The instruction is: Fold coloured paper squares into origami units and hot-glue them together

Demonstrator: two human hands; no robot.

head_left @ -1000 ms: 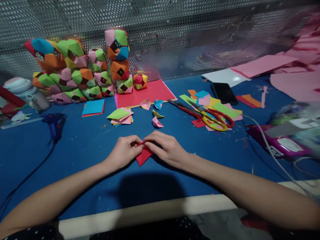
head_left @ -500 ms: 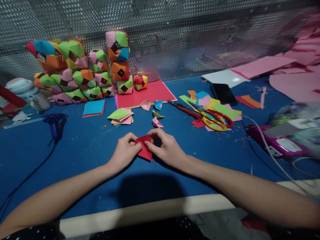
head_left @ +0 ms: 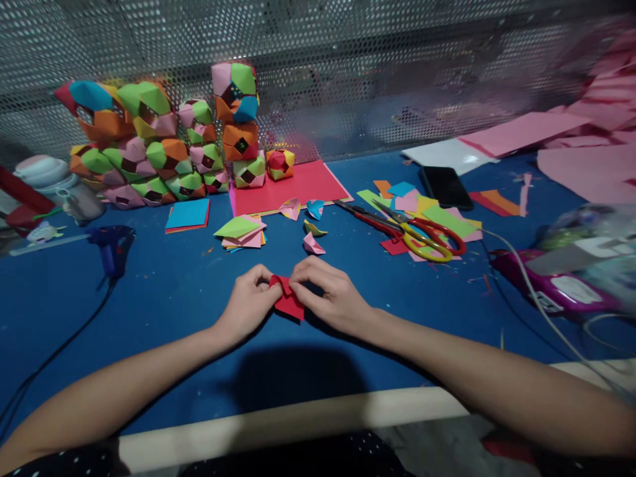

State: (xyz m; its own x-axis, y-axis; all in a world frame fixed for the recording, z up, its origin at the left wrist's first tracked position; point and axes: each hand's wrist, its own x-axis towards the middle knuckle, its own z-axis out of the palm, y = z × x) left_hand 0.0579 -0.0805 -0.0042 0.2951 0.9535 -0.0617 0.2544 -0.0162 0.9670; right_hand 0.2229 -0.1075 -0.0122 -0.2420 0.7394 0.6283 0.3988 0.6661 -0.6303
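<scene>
A small piece of red paper [head_left: 291,307] is between my hands above the blue tabletop, its upper edge bent over toward me. My left hand [head_left: 249,298] pinches its left side between thumb and fingers. At the upper right edge, my right hand [head_left: 330,291] grips the bent part with its fingertips. Just beyond lie small folded paper pieces: a pink one [head_left: 313,244], a yellow-green one [head_left: 315,228], a blue one [head_left: 315,209] and a pink-yellow one [head_left: 290,209]. A stack of folded papers [head_left: 242,232] sits left of them.
Stacked paper balls [head_left: 166,159] stand against the perforated metal panel [head_left: 318,79]. A blue glue gun [head_left: 112,248] with its cord lies left. Scissors [head_left: 427,242] rest on paper scraps at right, near a black phone [head_left: 446,187] and a magenta tool [head_left: 561,281].
The upper edge of the red paper has been folded down toward me. My right hand's fingers have come down and closed on that edge; my left hand stays nearly still.
</scene>
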